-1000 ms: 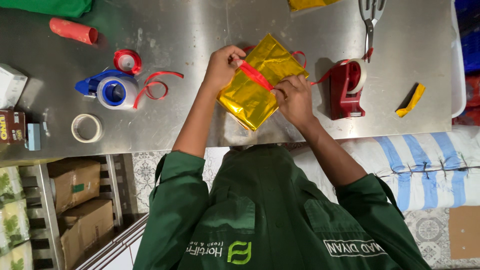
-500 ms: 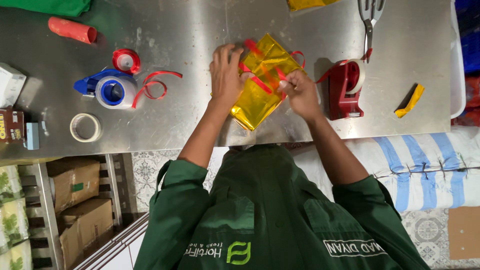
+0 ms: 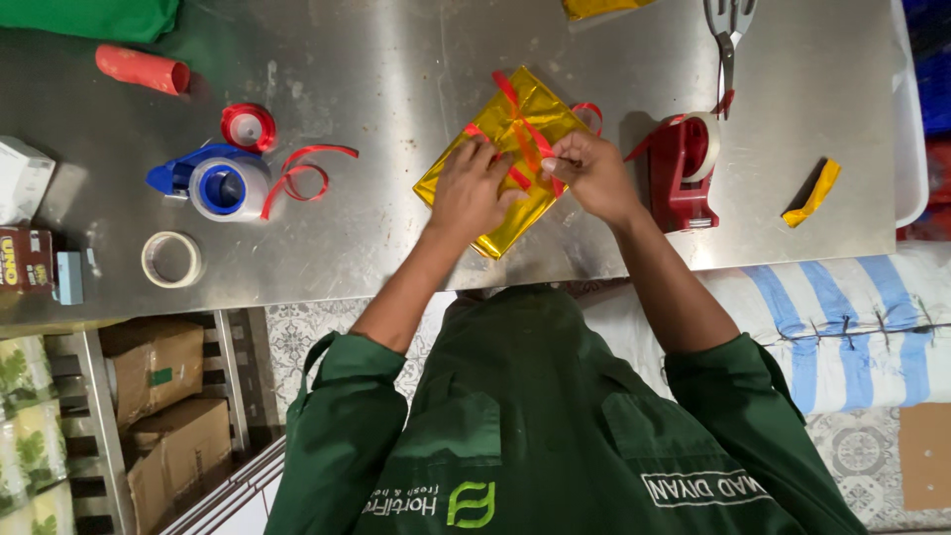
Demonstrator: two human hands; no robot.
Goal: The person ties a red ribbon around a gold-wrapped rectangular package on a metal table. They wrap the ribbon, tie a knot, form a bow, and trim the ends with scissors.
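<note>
Cardboard boxes (image 3: 158, 367) under steel table (image 3: 376, 59), gold foil parcel (image 3: 495, 213) crossed with red ribbon (image 3: 520, 134), left hand (image 3: 474, 193) pressing flat on it, right hand (image 3: 586, 173) pinching ribbon

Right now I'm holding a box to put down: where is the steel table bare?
Bare steel lies between the red ribbon curl and the gold parcel, and between the red tape dispenser and the yellow scrap. The left end is crowded.

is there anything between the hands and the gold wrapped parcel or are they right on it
Nothing visible is in the way. The left hand lies flat on the gold parcel, and the right hand pinches the red ribbon that crosses its top. The red tape dispenser stands beside the right hand, apart from the parcel.
</note>
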